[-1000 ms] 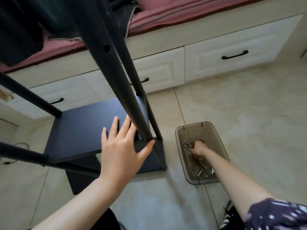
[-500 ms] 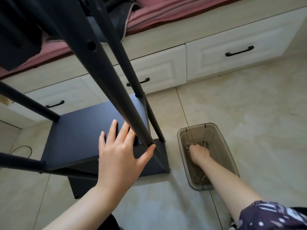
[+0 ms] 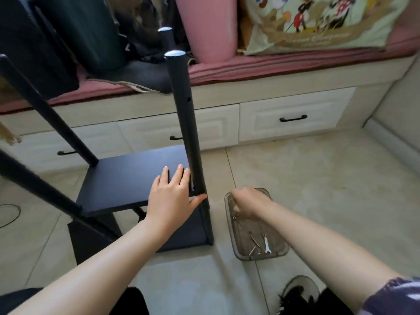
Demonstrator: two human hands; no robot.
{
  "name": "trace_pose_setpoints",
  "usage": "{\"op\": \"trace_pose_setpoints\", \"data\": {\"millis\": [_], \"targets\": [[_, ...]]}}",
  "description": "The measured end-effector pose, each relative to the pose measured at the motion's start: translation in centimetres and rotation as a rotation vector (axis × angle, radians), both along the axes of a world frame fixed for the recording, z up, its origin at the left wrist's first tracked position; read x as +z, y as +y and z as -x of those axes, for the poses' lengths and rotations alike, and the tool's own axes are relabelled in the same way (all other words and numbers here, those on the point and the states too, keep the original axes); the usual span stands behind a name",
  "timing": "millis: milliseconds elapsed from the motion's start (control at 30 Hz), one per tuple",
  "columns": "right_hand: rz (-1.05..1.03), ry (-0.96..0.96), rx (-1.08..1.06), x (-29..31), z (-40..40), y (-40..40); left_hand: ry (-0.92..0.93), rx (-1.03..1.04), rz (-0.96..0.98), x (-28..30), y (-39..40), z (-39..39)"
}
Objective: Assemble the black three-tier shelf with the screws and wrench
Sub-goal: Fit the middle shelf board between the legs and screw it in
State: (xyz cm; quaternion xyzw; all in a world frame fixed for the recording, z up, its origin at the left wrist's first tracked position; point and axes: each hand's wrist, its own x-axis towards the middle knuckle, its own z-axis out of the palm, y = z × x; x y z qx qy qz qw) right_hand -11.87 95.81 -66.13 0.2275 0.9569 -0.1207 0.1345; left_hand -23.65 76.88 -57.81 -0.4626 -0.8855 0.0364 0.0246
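The black shelf (image 3: pixel 127 185) stands on the tiled floor, its middle board level and a lower board beneath it. Black poles rise from its corners, the nearest pole (image 3: pixel 186 123) with a screw hole near its top. My left hand (image 3: pixel 170 198) lies flat on the middle board, thumb against that pole's base. To the right sits a clear brown plastic bin (image 3: pixel 283 251). My right hand (image 3: pixel 250 201) hovers over its far end, fingers curled down and pinching a small screw (image 3: pixel 234 217). A small silver wrench (image 3: pixel 266 245) and loose screws (image 3: pixel 253 243) lie in the bin's near end.
A white drawer cabinet (image 3: pixel 293 114) with black handles runs along the back, topped by a pink cushion, a pink roll and a printed pillow. A black cable (image 3: pixel 11 214) loops on the floor at left. My black shoe (image 3: pixel 300 292) is below the bin.
My right hand has risen from the bin's bottom to its far rim with fingers curled. The view has tilted up, showing the pole tops. My left hand has stayed on the board.
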Motion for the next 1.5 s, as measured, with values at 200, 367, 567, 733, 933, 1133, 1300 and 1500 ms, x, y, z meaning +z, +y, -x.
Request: {"op": "trace_pose_setpoints", "data": {"millis": [200, 367, 567, 733, 933, 1133, 1300, 1500], "targets": [[0.340, 0.339, -0.087, 7.9, -2.1, -3.8, -0.018, -0.038, 0.090, 0.2, -0.7, -0.1], [0.526, 0.320, -0.225, 11.0, -4.3, -6.1, -0.090, -0.057, 0.038, 0.8, -1.8, -0.9], [1.024, 0.250, -0.642, 13.2, -5.2, -7.2, -0.357, -0.002, -0.417, 1.5, -3.3, -2.8], [1.298, 0.203, -0.855, 14.4, -2.2, -7.0, -0.902, 0.361, -0.563, 0.8, -3.2, -3.5], [1.359, 0.110, -0.892, 13.3, -1.3, -7.2, -1.436, 0.700, -0.695, -0.6, -2.8, -2.0], [1.144, 0.083, -0.736, 12.2, -0.9, -6.9, -1.658, 0.814, -0.861, -1.7, -1.5, -1.4], [1.069, 0.119, -0.723, 11.7, -0.3, -6.9, -1.697, 0.818, -1.035, -2.1, -0.6, -1.7], [1.027, 0.136, -0.724, 11.6, 0.1, -6.4, -1.670, 0.862, -1.202, -3.0, -0.1, -2.2]]}}
